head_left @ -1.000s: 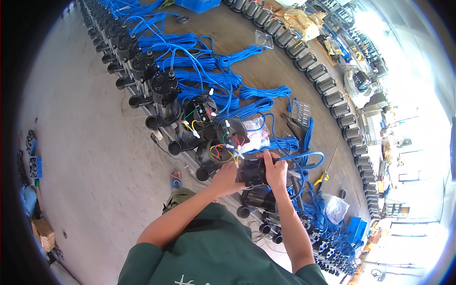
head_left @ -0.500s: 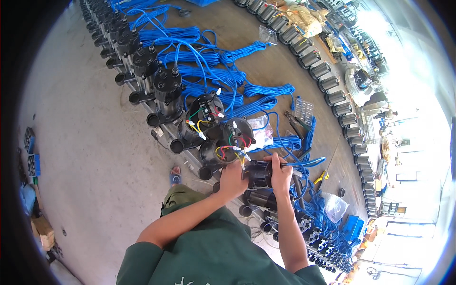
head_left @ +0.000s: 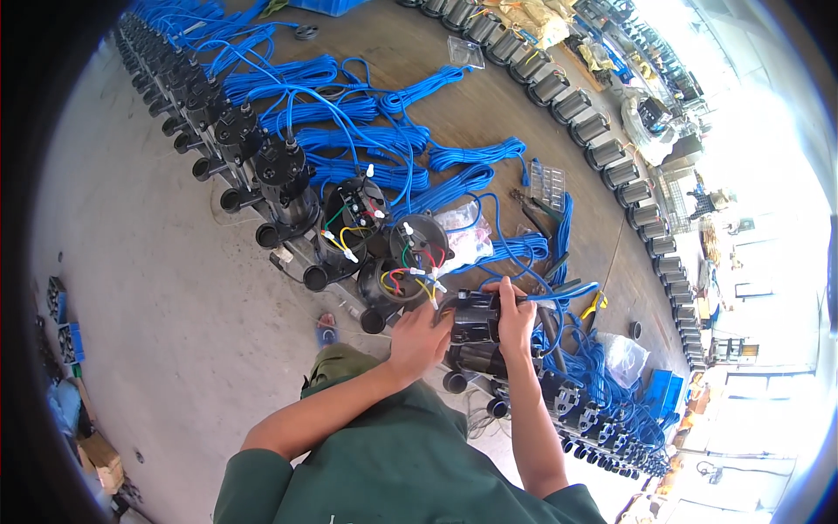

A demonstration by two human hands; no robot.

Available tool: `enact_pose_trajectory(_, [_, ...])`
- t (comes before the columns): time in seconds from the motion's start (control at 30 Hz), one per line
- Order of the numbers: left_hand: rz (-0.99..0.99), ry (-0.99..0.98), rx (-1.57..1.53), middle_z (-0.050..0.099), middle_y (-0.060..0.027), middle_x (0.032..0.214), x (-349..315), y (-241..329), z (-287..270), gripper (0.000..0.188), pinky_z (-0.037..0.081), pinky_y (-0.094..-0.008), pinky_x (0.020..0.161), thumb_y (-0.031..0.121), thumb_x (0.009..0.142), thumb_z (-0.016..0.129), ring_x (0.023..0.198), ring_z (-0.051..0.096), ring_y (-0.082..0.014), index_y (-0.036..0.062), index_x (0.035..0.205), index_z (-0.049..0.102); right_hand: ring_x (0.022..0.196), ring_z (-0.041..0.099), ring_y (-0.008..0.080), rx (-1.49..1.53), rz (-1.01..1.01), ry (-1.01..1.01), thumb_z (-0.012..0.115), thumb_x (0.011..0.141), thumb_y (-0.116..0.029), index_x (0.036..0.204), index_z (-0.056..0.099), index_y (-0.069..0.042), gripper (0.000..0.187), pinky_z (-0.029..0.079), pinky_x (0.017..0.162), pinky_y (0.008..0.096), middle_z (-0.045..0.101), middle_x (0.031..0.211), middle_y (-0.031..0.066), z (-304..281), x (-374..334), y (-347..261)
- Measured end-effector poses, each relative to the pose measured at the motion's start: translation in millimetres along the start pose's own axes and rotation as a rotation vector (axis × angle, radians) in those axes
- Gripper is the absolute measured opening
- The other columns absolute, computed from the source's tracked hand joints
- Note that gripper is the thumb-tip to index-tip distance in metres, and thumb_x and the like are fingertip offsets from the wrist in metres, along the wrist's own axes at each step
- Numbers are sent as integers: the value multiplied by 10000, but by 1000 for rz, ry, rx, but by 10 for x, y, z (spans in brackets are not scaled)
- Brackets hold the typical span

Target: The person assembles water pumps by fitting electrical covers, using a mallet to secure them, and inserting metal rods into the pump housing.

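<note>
A black cylindrical pump cover [head_left: 476, 318] lies sideways between my hands, a blue cable [head_left: 566, 296] running from its right end. My right hand [head_left: 517, 321] is closed round that end, thumb and fingers on the cover beside the cable. My left hand [head_left: 417, 339] grips the left rim with curled fingers; its fingertips are partly hidden. Just beyond my left hand stands an open black pump housing [head_left: 384, 281], with red, yellow and blue wires ending in white connectors [head_left: 434, 286]. Behind it the inside of a round black cover [head_left: 419, 239] faces up, holding red and green wires.
A row of black pumps [head_left: 284, 175] runs from far left towards the lower right, beneath my hands. Coiled blue cables [head_left: 362, 140] cover the floor beyond. Yellow-handled pliers [head_left: 595, 305], a clear plastic bag [head_left: 621, 356] and a blue bin [head_left: 663, 393] lie right. Metal motors [head_left: 592, 129] line the far side.
My left hand has shifted slightly left and down, its fingers now lower on the cover's rim. The right hand keeps its hold. The whole view has turned a little.
</note>
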State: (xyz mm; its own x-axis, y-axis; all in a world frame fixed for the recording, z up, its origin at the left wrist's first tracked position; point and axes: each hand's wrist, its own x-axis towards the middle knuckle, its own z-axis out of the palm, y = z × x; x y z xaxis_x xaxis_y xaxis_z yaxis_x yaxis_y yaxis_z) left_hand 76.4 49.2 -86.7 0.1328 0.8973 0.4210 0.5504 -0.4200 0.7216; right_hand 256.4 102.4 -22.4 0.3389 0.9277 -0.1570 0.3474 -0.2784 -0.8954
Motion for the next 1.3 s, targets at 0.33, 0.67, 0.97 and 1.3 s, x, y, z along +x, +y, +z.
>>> enact_pose_trajectory(0.33, [-304,-63,-636,658,-161,1325,-270,-248,-40,355,543,-362,951,-44,853,688,1170,663,-240,31,1200,694,719,714,216,-386,-142,96,594,1024,-321,895,785,-7,390,537,740,329,752,785,125,162,-57,-81])
enact_pose_trajectory(0.67, [-624,-267,-1160,537,-104,1468,-113,-384,-43,481,318,-343,1194,116,1068,473,1383,475,-196,-46,1518,423,825,707,339,-692,-423,186,663,965,-329,866,784,-93,284,546,709,443,751,890,97,420,-271,-276])
enact_pose_trajectory(0.97, [-426,-441,-984,522,-136,1414,261,-356,250,761,416,-367,1116,155,880,768,1317,502,-215,16,1522,386,1002,633,341,-316,-390,-12,701,930,-316,992,764,-68,263,502,849,463,729,998,123,281,-200,-68])
enact_pose_trajectory(1.3, [-500,-232,-1063,499,-106,1431,44,17,333,625,435,-316,1069,145,1005,628,1282,518,-178,24,1546,342,757,700,392,-53,-507,-146,715,929,-269,1006,760,-15,269,553,680,427,723,819,201,123,-209,58])
